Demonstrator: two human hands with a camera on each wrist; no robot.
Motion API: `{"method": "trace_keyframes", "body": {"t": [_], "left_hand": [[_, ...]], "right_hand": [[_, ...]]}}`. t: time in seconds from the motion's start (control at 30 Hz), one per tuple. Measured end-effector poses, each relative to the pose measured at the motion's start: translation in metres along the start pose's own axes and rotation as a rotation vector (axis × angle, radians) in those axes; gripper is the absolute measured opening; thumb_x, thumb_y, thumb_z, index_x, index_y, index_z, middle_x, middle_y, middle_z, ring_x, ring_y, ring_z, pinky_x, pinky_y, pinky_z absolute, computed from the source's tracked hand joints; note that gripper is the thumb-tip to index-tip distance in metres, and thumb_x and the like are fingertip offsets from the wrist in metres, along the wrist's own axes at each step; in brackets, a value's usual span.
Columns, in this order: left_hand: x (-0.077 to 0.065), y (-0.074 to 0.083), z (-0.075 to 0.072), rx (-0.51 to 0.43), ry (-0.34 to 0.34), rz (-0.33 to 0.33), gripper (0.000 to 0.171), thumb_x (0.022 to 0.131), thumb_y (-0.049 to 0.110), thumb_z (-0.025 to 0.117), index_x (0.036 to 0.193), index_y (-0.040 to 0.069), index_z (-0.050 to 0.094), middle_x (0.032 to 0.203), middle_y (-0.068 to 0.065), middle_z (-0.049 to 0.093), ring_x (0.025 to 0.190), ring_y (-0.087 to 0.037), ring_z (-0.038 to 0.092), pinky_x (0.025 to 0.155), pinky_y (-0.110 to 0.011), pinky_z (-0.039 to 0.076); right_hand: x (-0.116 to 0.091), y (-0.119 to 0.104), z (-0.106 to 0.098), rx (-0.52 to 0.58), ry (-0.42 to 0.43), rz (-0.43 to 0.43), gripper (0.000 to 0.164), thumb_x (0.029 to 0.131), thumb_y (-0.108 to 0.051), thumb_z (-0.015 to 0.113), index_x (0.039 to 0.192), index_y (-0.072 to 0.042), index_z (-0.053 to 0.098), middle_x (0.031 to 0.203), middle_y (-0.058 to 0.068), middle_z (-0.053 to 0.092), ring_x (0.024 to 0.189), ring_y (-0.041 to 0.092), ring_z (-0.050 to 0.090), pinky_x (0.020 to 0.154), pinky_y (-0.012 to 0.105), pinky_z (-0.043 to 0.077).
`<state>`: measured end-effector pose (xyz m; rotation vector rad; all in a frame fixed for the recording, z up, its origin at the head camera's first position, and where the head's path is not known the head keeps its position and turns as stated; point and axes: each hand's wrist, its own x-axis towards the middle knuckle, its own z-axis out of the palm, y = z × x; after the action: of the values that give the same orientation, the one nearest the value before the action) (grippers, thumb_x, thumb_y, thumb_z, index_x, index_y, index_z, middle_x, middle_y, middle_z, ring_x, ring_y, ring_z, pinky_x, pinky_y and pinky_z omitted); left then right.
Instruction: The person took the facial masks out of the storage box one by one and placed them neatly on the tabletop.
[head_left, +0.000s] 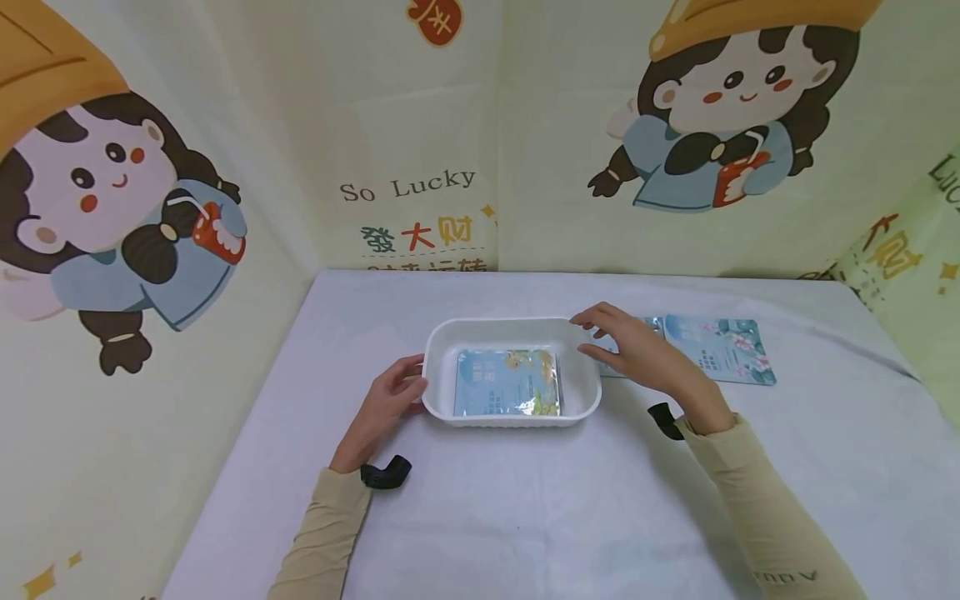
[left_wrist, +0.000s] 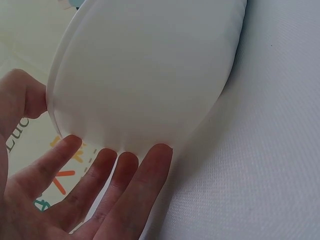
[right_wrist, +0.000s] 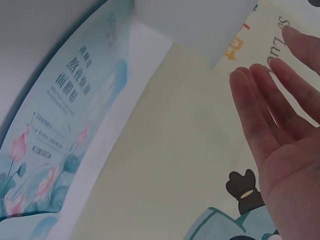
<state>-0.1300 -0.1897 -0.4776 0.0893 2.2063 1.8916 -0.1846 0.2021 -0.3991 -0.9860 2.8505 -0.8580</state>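
Observation:
A white plastic tray (head_left: 512, 422) sits on the table, with a light blue face mask packet (head_left: 506, 383) lying flat inside it. My left hand (head_left: 386, 404) holds the tray's left end. In the left wrist view its fingertips (left_wrist: 161, 150) press the outer wall while the thumb meets the rim. Over the tray's back right corner hovers my right hand (head_left: 637, 346), fingers spread and nothing between them. Behind that hand, a second blue packet (head_left: 617, 367) is partly hidden. Right of it lies a packet with pink flowers (head_left: 720, 350).
A white cloth (head_left: 517, 517) covers the table. Cream printed fabric (head_left: 555, 150) with cartoon figures hangs behind it and along both sides. Black wrist mounts (head_left: 386, 473) sit by both cuffs.

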Motion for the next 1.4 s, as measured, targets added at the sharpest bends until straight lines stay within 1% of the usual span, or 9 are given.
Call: {"method": "trace_keyframes", "body": {"t": [0.13, 0.23, 0.4, 0.6, 0.87, 1.0, 1.13, 1.23, 1.4], "left_hand": [[0.001, 0.001, 0.000, -0.009, -0.001, 0.005, 0.049, 0.099, 0.023, 0.063, 0.144, 0.015, 0.047, 0.142, -0.013, 0.051, 0.127, -0.033, 0.054, 0.091, -0.040, 0.058], [0.002, 0.001, 0.000, 0.004, 0.005, 0.003, 0.048, 0.099, 0.023, 0.063, 0.144, 0.016, 0.047, 0.142, -0.013, 0.052, 0.126, -0.033, 0.056, 0.091, -0.040, 0.058], [0.001, 0.002, 0.001, 0.005, 0.006, 0.004, 0.048, 0.099, 0.022, 0.062, 0.144, 0.016, 0.047, 0.142, -0.013, 0.052, 0.125, -0.033, 0.057, 0.091, -0.040, 0.058], [0.000, 0.003, 0.001, -0.002, 0.003, 0.009, 0.048, 0.099, 0.021, 0.062, 0.144, 0.014, 0.047, 0.143, -0.014, 0.052, 0.126, -0.034, 0.056, 0.091, -0.039, 0.058], [-0.002, 0.003, 0.001, -0.005, 0.006, 0.001, 0.050, 0.098, 0.025, 0.064, 0.144, 0.015, 0.047, 0.142, -0.013, 0.052, 0.124, -0.033, 0.057, 0.090, -0.038, 0.058], [-0.002, 0.002, 0.001, 0.002, 0.008, 0.001, 0.050, 0.098, 0.026, 0.064, 0.144, 0.016, 0.047, 0.141, -0.012, 0.052, 0.124, -0.032, 0.057, 0.090, -0.038, 0.058], [-0.002, 0.002, 0.000, 0.007, 0.015, 0.004, 0.049, 0.098, 0.025, 0.064, 0.144, 0.016, 0.048, 0.141, -0.012, 0.052, 0.125, -0.032, 0.057, 0.090, -0.037, 0.058], [-0.002, 0.002, 0.000, 0.010, 0.016, 0.004, 0.049, 0.098, 0.025, 0.063, 0.144, 0.015, 0.048, 0.141, -0.013, 0.052, 0.125, -0.032, 0.057, 0.091, -0.037, 0.058], [-0.002, 0.001, 0.000, -0.001, 0.011, 0.000, 0.049, 0.098, 0.025, 0.064, 0.144, 0.015, 0.048, 0.141, -0.013, 0.052, 0.125, -0.033, 0.056, 0.091, -0.038, 0.057]], "right_hand": [[0.004, -0.005, 0.002, 0.016, -0.039, 0.040, 0.042, 0.093, -0.014, 0.070, 0.131, -0.003, 0.056, 0.126, 0.016, 0.058, 0.108, 0.033, 0.062, 0.092, 0.050, 0.055], [0.008, -0.009, 0.004, 0.011, -0.059, 0.052, 0.043, 0.094, -0.016, 0.070, 0.132, -0.004, 0.056, 0.129, 0.016, 0.057, 0.109, 0.033, 0.061, 0.093, 0.050, 0.055], [0.014, -0.015, 0.008, 0.011, -0.076, 0.028, 0.044, 0.093, -0.016, 0.070, 0.133, -0.002, 0.056, 0.128, 0.015, 0.058, 0.109, 0.031, 0.062, 0.093, 0.048, 0.055], [0.022, -0.021, 0.013, 0.030, -0.104, 0.015, 0.047, 0.094, -0.017, 0.070, 0.135, 0.000, 0.054, 0.130, 0.016, 0.058, 0.111, 0.032, 0.062, 0.094, 0.048, 0.054], [0.030, -0.025, 0.023, -0.016, -0.139, -0.024, 0.047, 0.095, -0.021, 0.069, 0.134, 0.001, 0.056, 0.131, 0.015, 0.057, 0.118, 0.031, 0.058, 0.099, 0.046, 0.050], [0.034, -0.030, 0.027, -0.049, -0.145, -0.031, 0.047, 0.094, -0.021, 0.070, 0.134, 0.000, 0.056, 0.132, 0.013, 0.057, 0.122, 0.029, 0.056, 0.101, 0.045, 0.050], [0.038, -0.033, 0.032, -0.065, -0.164, -0.021, 0.049, 0.093, -0.021, 0.071, 0.135, -0.001, 0.056, 0.132, 0.013, 0.056, 0.122, 0.028, 0.056, 0.101, 0.044, 0.050], [0.040, -0.032, 0.037, -0.083, -0.174, -0.021, 0.051, 0.093, -0.022, 0.071, 0.136, -0.001, 0.055, 0.134, 0.014, 0.056, 0.124, 0.030, 0.055, 0.103, 0.046, 0.049], [0.041, -0.031, 0.045, -0.152, -0.161, -0.065, 0.052, 0.092, -0.022, 0.073, 0.135, 0.000, 0.056, 0.135, 0.017, 0.056, 0.126, 0.035, 0.053, 0.107, 0.048, 0.045]]}}
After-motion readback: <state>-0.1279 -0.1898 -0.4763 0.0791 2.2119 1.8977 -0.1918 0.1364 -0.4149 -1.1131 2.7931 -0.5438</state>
